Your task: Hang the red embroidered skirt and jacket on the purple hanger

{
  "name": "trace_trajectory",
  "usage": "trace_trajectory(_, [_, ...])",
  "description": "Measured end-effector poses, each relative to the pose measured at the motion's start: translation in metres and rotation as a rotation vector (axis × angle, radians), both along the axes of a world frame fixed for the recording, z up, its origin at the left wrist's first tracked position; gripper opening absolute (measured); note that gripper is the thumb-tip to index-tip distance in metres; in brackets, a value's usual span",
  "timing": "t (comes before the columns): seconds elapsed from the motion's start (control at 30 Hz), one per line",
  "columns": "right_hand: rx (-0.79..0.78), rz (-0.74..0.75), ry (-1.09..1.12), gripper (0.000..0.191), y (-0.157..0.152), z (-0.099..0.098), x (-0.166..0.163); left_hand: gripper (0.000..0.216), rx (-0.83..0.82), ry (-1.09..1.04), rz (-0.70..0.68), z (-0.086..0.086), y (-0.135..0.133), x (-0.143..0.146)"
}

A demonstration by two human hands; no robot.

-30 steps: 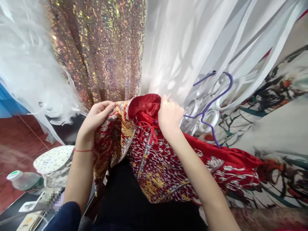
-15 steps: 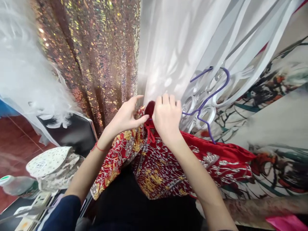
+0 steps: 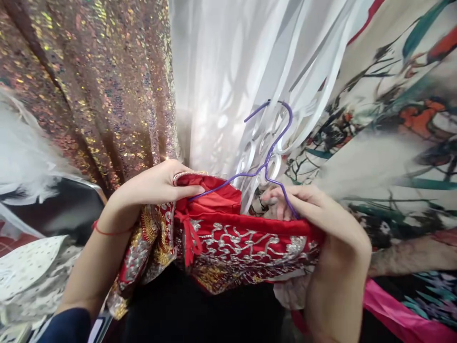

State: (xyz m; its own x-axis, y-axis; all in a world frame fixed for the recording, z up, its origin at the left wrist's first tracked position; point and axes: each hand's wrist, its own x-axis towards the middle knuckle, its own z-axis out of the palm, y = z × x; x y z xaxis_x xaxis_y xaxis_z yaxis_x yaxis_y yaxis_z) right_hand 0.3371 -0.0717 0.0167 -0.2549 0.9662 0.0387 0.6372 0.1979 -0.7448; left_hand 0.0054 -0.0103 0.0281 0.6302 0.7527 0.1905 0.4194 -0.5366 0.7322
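A red garment (image 3: 246, 243) with silver and gold embroidery lies across my lap, its opening facing up and showing a plain red lining. A red tie (image 3: 191, 240) dangles at its left front. Inside the opening sits a purple clothes hanger (image 3: 266, 164), hook upward, its left arm reaching under my left thumb. My left hand (image 3: 160, 183) is closed over the garment's left edge and that end of the hanger. At the other end, my right hand (image 3: 314, 205) grips the garment, fingers curled beside the hanger's right arm; part of this grip is hidden.
A sequined curtain (image 3: 117, 85) and a sheer white curtain (image 3: 210, 85) hang ahead, near white scrollwork (image 3: 289, 71). Floral fabric (image 3: 403, 157) fills the right. White feathers (image 3: 28, 147), a dark chair back (image 3: 64, 205) and a dotted cloth (image 3: 32, 262) lie left. Pink fabric (image 3: 403, 309) shows lower right.
My hands have moved apart, the right one going from the garment's left part to its right end. The garment's opening is spread wider, and the left hand now grips its edge. The view has shifted.
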Motion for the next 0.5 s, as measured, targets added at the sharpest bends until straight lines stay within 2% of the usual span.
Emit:
trace_trajectory(0.07, [-0.100, 0.146, 0.000, 0.053, 0.017, 0.009, 0.004, 0.037, -0.051, -0.008, -0.017, 0.004, 0.009, 0.009])
trace_trajectory(0.17, [-0.117, 0.186, -0.034, 0.047, 0.034, 0.012, -0.004, 0.037, -0.089, -0.016, -0.048, 0.008, 0.026, 0.029])
trace_trajectory(0.3, [-0.104, 0.242, -0.064, 0.047, 0.037, 0.002, -0.012, 0.033, -0.151, -0.027, -0.095, 0.012, 0.038, 0.048])
trace_trajectory(0.4, [-0.100, 0.221, -0.069, 0.047, 0.033, 0.001, -0.008, 0.038, -0.200, -0.015, -0.109, 0.013, 0.038, 0.047])
trace_trajectory(0.5, [-0.191, 0.197, -0.043, 0.043, 0.025, 0.007, 0.001, 0.039, -0.110, 0.065, -0.116, 0.010, 0.034, 0.036])
